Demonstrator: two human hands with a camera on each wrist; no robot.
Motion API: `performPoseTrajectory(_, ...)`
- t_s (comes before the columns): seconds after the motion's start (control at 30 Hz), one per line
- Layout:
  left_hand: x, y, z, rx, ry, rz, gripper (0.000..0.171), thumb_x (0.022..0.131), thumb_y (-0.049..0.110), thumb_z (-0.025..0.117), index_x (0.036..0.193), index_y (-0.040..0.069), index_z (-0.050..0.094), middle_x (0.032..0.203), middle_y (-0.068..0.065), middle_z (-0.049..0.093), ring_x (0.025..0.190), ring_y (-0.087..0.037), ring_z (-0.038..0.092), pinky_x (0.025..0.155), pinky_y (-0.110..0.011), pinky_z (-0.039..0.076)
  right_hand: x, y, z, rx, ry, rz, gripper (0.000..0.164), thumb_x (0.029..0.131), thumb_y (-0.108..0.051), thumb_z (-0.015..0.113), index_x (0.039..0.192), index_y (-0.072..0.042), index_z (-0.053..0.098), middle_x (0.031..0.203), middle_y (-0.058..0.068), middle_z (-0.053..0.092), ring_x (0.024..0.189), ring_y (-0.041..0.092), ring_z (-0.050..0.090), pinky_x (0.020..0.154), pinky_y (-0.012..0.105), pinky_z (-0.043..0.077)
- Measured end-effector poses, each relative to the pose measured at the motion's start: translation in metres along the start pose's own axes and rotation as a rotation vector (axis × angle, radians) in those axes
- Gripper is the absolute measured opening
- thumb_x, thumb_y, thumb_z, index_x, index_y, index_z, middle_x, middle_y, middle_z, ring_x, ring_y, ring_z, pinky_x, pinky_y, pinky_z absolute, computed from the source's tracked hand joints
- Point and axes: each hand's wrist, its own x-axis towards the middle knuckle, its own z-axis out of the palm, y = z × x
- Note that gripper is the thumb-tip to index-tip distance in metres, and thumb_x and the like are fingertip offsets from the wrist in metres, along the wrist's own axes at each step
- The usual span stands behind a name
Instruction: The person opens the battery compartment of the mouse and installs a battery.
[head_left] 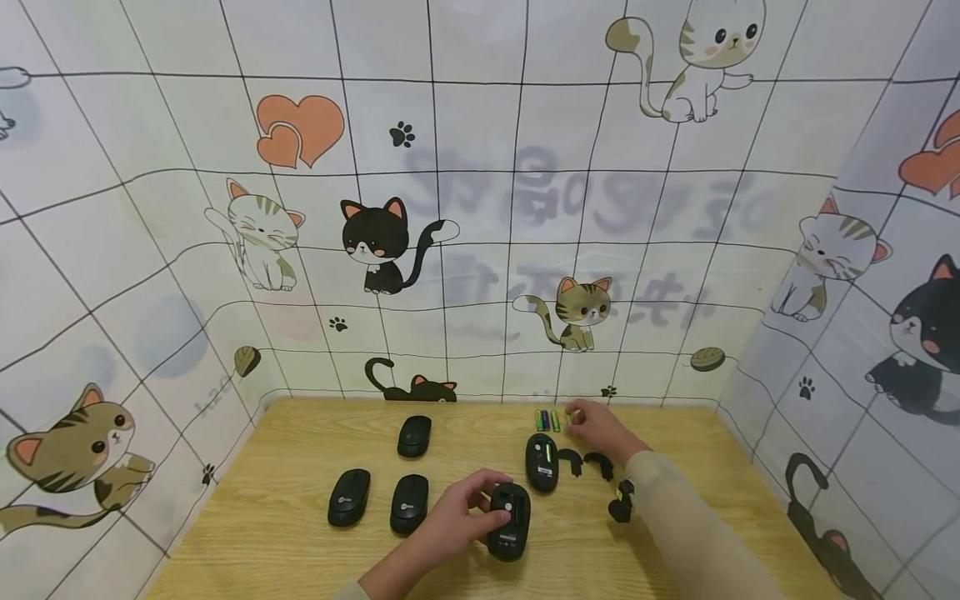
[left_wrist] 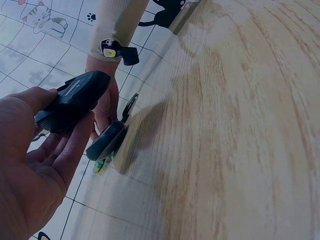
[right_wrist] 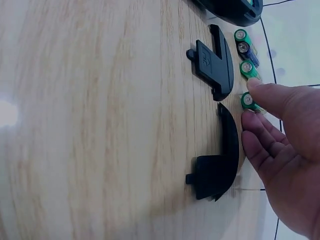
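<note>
My left hand [head_left: 461,508] grips a black computer mouse [head_left: 509,533], underside up, its battery compartment uncovered; in the left wrist view this mouse [left_wrist: 75,100] is raised above the table. At the table's back, my right hand [head_left: 603,429] pinches a green AAA-type battery [right_wrist: 248,100] between thumb and fingers. Beside it lie a blue battery [right_wrist: 244,48] and two more green ones. Two black battery covers [right_wrist: 212,65] rest in front of the right hand. Another upturned mouse [head_left: 542,475], with a battery showing in its compartment, sits between the hands.
Three black mice lie right side up on the left half of the wooden table [head_left: 262,533]: a back one [head_left: 414,437], a left one [head_left: 349,497] and a nearer one [head_left: 409,503]. A cat-print sheet [head_left: 480,333] stands close behind the batteries. A small camera [head_left: 622,503] is strapped to the right wrist.
</note>
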Motion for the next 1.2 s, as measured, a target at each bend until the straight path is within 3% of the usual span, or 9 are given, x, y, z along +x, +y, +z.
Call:
performPoseTrajectory(0.27, 0.000, -0.003, 0.000, -0.011, 0.002, 0.003, 0.044, 0.102, 0.008, 0.080, 0.144, 0.016, 0.069, 0.118, -0.007, 0.067, 0.099, -0.023, 0.070, 0.069, -0.033, 0.067, -0.013, 0.000, 0.003, 0.091, 0.093, -0.022, 0.035, 0.101, -0.008, 0.081, 0.129, 0.000, 0.061, 0.105, 0.013, 0.068, 0.088, 0.025, 0.062, 0.074, 0.039, 0.053)
performPoseTrajectory(0.4, 0.000, -0.004, -0.001, -0.005, -0.007, 0.024, 0.045, 0.103, 0.012, 0.081, 0.146, 0.012, 0.067, 0.118, -0.006, 0.067, 0.098, -0.020, 0.070, 0.069, -0.033, 0.067, -0.019, -0.001, 0.005, 0.156, 0.182, -0.008, 0.034, 0.103, -0.011, 0.080, 0.130, 0.000, 0.063, 0.110, 0.015, 0.071, 0.093, 0.026, 0.067, 0.074, 0.034, 0.055)
performPoseTrajectory(0.5, 0.001, -0.005, -0.002, 0.009, -0.021, 0.046, 0.046, 0.103, 0.015, 0.081, 0.147, 0.011, 0.066, 0.119, -0.005, 0.067, 0.098, -0.018, 0.071, 0.071, -0.035, 0.068, -0.023, -0.001, 0.004, 0.253, 0.244, 0.021, 0.037, 0.104, -0.012, 0.079, 0.135, 0.000, 0.064, 0.118, 0.017, 0.071, 0.101, 0.026, 0.069, 0.077, 0.034, 0.058)
performPoseTrajectory(0.63, 0.001, -0.003, -0.001, -0.002, -0.018, 0.037, 0.046, 0.103, 0.015, 0.081, 0.147, 0.011, 0.066, 0.120, -0.005, 0.066, 0.099, -0.020, 0.071, 0.071, -0.035, 0.068, -0.030, -0.004, 0.000, 0.364, 0.303, 0.029, 0.039, 0.106, -0.012, 0.076, 0.141, 0.000, 0.063, 0.122, 0.018, 0.070, 0.107, 0.030, 0.070, 0.088, 0.042, 0.061)
performPoseTrajectory(0.8, 0.002, 0.000, 0.001, -0.019, 0.014, -0.002, 0.045, 0.102, 0.010, 0.081, 0.145, 0.012, 0.067, 0.119, -0.007, 0.066, 0.099, -0.024, 0.069, 0.070, -0.035, 0.068, -0.039, -0.012, 0.000, 0.396, 0.318, 0.008, 0.039, 0.107, -0.012, 0.076, 0.142, 0.000, 0.064, 0.120, 0.016, 0.069, 0.105, 0.028, 0.071, 0.095, 0.051, 0.061)
performPoseTrajectory(1.2, 0.003, 0.001, -0.001, -0.018, 0.012, -0.012, 0.045, 0.102, 0.011, 0.081, 0.146, 0.013, 0.068, 0.119, -0.008, 0.066, 0.099, -0.025, 0.069, 0.070, -0.034, 0.067, -0.073, -0.039, 0.019, 0.423, 0.260, -0.083, 0.033, 0.103, -0.012, 0.081, 0.134, -0.005, 0.069, 0.115, 0.012, 0.071, 0.098, 0.018, 0.071, 0.090, 0.044, 0.064)
